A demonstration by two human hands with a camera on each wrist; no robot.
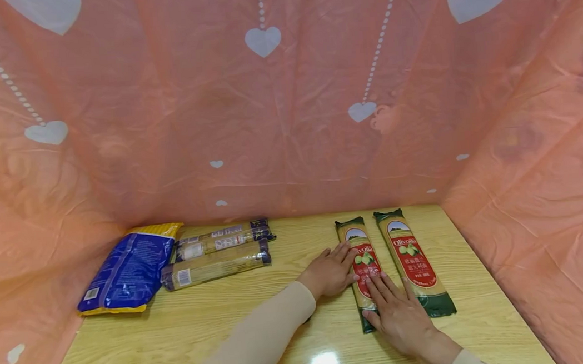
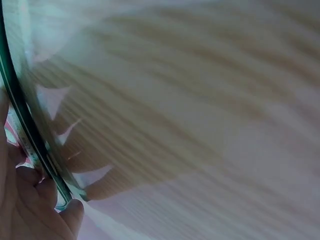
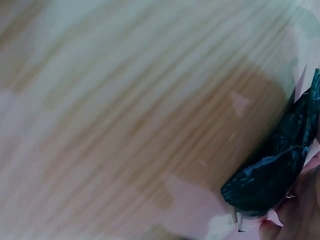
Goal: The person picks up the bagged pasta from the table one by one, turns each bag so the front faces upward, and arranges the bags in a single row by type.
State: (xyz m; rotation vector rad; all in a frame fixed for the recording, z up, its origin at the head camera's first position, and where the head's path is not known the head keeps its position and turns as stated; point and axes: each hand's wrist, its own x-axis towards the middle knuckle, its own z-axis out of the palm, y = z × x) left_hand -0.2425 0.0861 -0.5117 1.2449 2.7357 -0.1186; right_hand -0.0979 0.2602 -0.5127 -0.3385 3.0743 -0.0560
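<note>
Two pasta packets with red labels and green ends lie on the right half of the table. On the nearer-to-centre pasta packet (image 1: 365, 259) rest both hands. My left hand (image 1: 329, 272) touches its left side with fingers extended, and my right hand (image 1: 404, 321) lies over its lower part, fingers spread. The other red-labelled pasta packet (image 1: 410, 252) lies just to the right, close to the right fingers. In the left wrist view the left fingers (image 2: 30, 185) are beside a green-edged packet. A dark green packet end (image 3: 270, 170) shows by the right hand (image 3: 300, 210) in the right wrist view.
At the left are a blue and yellow bag (image 1: 131, 269), a clear pasta packet (image 1: 216, 267) and further purple-ended packets (image 1: 225, 240). They lie on the wooden table (image 1: 181, 339). A pink curtain (image 1: 288, 121) with hearts encloses the back and sides.
</note>
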